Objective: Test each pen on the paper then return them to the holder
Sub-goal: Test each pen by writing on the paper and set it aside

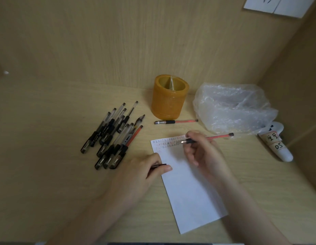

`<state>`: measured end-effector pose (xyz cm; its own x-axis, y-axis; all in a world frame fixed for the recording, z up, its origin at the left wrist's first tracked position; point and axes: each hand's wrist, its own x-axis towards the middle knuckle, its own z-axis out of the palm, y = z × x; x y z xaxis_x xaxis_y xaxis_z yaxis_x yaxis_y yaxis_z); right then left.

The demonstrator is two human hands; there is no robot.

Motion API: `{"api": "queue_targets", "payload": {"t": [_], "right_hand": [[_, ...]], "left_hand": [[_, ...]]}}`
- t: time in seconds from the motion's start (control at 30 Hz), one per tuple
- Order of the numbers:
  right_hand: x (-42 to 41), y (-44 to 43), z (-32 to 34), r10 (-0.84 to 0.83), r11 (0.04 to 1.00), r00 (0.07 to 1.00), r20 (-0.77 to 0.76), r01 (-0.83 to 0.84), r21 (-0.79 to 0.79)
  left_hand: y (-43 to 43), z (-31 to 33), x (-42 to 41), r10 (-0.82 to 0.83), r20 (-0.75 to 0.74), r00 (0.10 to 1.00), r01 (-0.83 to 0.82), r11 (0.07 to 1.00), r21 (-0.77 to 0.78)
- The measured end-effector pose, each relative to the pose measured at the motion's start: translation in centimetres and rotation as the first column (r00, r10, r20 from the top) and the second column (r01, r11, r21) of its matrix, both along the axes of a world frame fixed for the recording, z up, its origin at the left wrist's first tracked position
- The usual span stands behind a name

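The wooden desk (47, 174) is carrying everything. The white paper sheet (189, 191) is lying slantwise on it, with rows of small test marks showing along its top edge. Behind, the crumpled bubble-wrap bag (231, 108) is sitting to the right of the amber pen holder (168, 101), which is standing upright with no pens showing in it. The pile of capped pens (113, 135) is waiting to the left, well apart from the holder. A single red pen (176, 121) is lying just in front of it.

The right hand (201, 152) is pinching an uncapped red gel pen (215, 137) in a writing grip, with the tip hovering at the marked rows. The left hand (145, 172) is resting on the sheet's left edge, its thumb and fingers pinching a thin dark piece (159, 165) — probably the cap.

To do this well, the left hand should be pressing the sheet flat while the tip is drawing a short, light stroke on a blank patch below the rows — then recapping before the pen goes into the holder.
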<state>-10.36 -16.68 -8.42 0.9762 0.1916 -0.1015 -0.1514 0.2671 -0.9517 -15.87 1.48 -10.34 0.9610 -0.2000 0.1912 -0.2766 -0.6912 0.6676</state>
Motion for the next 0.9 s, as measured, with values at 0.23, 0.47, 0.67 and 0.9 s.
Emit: {"api": "queue_targets", "payload": {"t": [0.23, 0.47, 0.67, 0.9], "right_hand": [[2.1, 1.6, -0.5, -0.156, 0.946, 0.977, 0.146, 0.190, -0.263], [2.6, 4.1, -2.4, -0.204, 0.884, 0.956, 0.210, 0.272, -0.381], [3.0, 4.3, -3.2, -0.283, 0.808, 0.911, 0.299, 0.395, -0.438], [2.8, 4.2, -3.6, -0.251, 0.811, 0.910, 0.332, 0.384, -0.441]], "left_hand": [[-0.3, -1.7, 1.2, -0.166, 0.128, 0.978, 0.154, 0.983, 0.097], [-0.4, -2.1, 1.0, -0.177, 0.238, 0.955, 0.134, 0.973, 0.189], [-0.5, -2.3, 1.0, -0.161, 0.277, 0.947, 0.119, 0.979, 0.163], [-0.6, -2.5, 0.8, -0.084, 0.250, 0.965, 0.046, 0.987, 0.153]]}}
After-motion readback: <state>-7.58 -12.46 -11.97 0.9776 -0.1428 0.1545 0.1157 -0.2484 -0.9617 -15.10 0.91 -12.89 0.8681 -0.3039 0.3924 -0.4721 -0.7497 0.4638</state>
